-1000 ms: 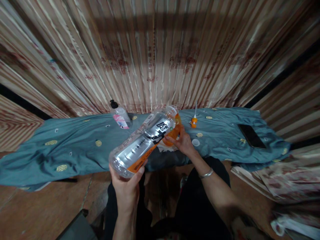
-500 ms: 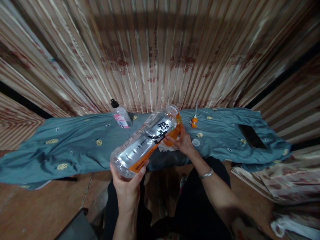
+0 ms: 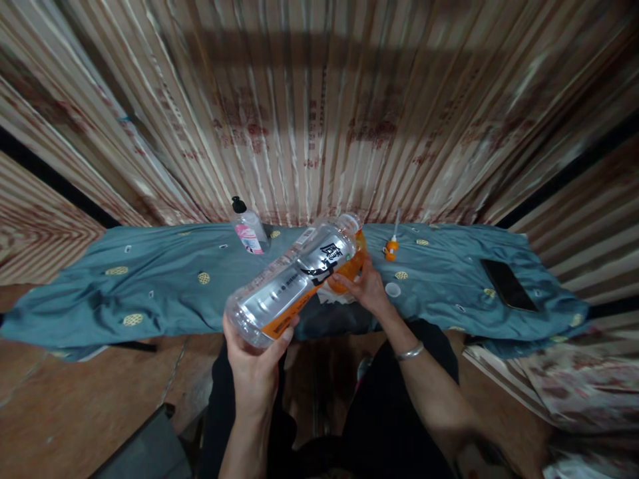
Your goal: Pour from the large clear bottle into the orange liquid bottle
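My left hand (image 3: 257, 366) is wrapped round the base of a large clear plastic bottle (image 3: 284, 289) with a silver and orange label. The bottle lies tilted, its neck up and to the right, over an orange bottle (image 3: 347, 269). My right hand (image 3: 369, 286) grips that orange bottle from its right side, fingers closed round it. Where the clear bottle's mouth meets the orange bottle is hard to make out. Some white, crumpled material (image 3: 335, 296) shows under the orange bottle. Right of my right hand lies a small white cap (image 3: 393, 289).
An orange pump top (image 3: 391, 249) with a clear tube stands behind the cap. Back left is a clear pump bottle (image 3: 251, 233) with a black top. A dark phone (image 3: 508, 285) lies right on the blue cloth (image 3: 170, 286). A striped curtain (image 3: 299, 100) hangs behind.
The whole view has shifted slightly. Both hands keep their hold, and the clear bottle stays tilted over the orange one much as before.
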`<action>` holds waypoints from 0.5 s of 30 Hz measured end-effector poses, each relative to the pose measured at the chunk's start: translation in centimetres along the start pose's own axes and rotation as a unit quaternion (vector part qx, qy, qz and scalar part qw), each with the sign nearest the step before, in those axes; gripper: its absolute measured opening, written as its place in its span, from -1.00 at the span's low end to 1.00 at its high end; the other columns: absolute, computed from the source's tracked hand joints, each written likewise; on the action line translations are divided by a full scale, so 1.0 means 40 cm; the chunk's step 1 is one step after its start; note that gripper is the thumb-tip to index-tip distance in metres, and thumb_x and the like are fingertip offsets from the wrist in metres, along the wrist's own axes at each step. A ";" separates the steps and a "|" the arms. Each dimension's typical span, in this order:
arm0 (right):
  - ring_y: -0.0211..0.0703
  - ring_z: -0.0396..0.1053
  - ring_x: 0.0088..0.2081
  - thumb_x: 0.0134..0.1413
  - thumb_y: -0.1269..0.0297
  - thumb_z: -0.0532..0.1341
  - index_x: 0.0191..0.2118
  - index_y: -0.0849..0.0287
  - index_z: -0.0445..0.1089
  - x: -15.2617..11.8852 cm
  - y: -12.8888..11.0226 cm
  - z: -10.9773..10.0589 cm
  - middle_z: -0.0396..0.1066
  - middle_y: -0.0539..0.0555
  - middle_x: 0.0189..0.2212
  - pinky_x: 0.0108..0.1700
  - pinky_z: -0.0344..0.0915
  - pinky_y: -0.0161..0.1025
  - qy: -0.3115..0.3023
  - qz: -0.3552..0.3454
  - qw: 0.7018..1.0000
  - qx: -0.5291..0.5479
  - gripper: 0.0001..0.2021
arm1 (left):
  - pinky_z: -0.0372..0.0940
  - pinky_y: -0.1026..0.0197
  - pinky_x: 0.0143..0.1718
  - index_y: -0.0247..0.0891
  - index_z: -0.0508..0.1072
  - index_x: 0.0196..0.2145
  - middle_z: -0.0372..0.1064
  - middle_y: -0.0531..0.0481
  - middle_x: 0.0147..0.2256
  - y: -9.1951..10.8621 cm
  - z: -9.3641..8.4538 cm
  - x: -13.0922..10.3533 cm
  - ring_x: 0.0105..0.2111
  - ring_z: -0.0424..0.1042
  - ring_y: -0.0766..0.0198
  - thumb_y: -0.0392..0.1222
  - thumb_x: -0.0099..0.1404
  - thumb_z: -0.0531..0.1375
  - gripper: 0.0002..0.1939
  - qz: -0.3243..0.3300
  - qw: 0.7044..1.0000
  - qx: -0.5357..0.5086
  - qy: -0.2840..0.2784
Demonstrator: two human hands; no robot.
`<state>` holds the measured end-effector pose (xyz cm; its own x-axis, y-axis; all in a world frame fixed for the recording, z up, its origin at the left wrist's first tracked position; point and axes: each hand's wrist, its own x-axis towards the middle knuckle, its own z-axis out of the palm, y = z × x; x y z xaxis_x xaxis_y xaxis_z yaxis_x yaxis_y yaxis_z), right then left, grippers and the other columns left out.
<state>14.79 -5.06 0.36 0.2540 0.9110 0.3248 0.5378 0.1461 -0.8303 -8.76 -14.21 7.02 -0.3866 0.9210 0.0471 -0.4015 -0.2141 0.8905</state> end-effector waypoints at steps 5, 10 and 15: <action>0.31 0.63 0.00 0.00 -0.03 0.45 0.30 0.20 0.25 0.000 0.003 0.006 0.63 0.28 0.02 0.04 0.57 0.15 0.009 0.004 1.000 -0.022 -0.19 | 0.61 -0.05 -0.12 -0.11 0.37 0.19 0.49 -0.14 0.07 -0.002 -0.001 0.002 -0.12 0.63 0.04 -0.17 -0.22 0.65 0.01 -0.008 1.000 0.012 0.002; 0.28 0.64 -0.01 0.02 -0.03 0.43 0.28 0.20 0.27 -0.001 0.005 0.007 0.63 0.27 0.00 0.02 0.58 0.12 0.010 0.000 1.000 -0.018 -0.24 | 0.60 -0.02 -0.12 -0.10 0.40 0.17 0.46 -0.13 0.10 -0.002 0.005 -0.004 -0.08 0.60 0.04 -0.15 -0.21 0.65 -0.02 0.004 1.000 0.010 0.006; 0.28 0.62 0.02 0.03 -0.05 0.44 0.27 0.19 0.28 -0.002 -0.001 0.004 0.61 0.28 0.05 0.03 0.57 0.13 0.007 0.003 1.000 -0.001 -0.24 | 0.61 0.02 -0.17 -0.08 0.43 0.13 0.49 -0.08 0.04 0.002 0.008 -0.004 -0.18 0.62 0.11 -0.17 -0.20 0.64 -0.08 0.006 1.000 0.001 0.004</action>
<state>14.63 -5.06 0.30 0.2682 0.9063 0.3265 0.5380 0.1403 -0.8312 -8.48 -14.27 7.21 -0.3987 0.9154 0.0549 -0.3953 -0.2256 0.8904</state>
